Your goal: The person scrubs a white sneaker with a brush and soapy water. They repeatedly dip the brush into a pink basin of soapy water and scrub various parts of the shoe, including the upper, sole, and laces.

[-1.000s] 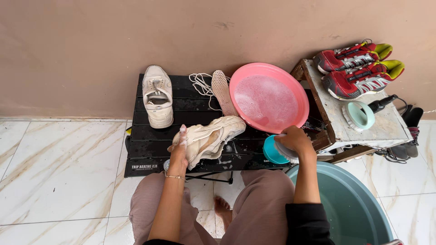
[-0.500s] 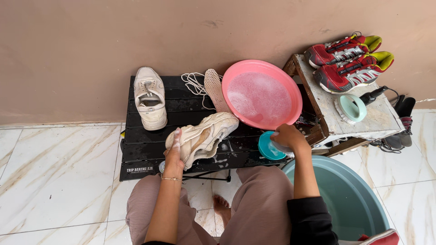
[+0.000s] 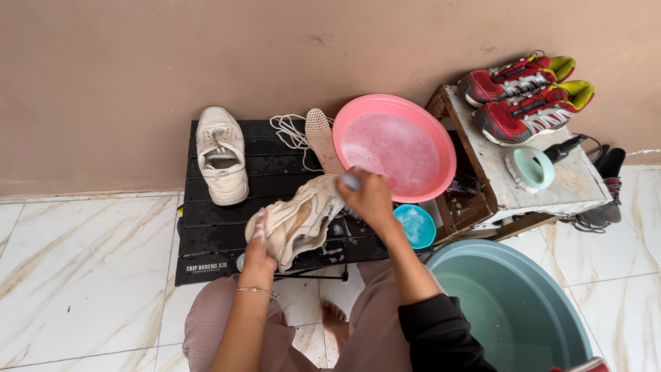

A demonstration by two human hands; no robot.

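Left grip (image 3: 260, 242) clasping cream shoe (image 3: 297, 219), right hand (image 3: 368, 198) hiding brush (image 3: 350, 182)

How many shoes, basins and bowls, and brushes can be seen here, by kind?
Cream shoes: 2, one in the left hand at, one on the black table at
Red shoes: 2
Basins and bowls: 3
Brushes: 1
Total: 8

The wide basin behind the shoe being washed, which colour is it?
The basin is pink, with soapy water inside; the head view shows it clearly.
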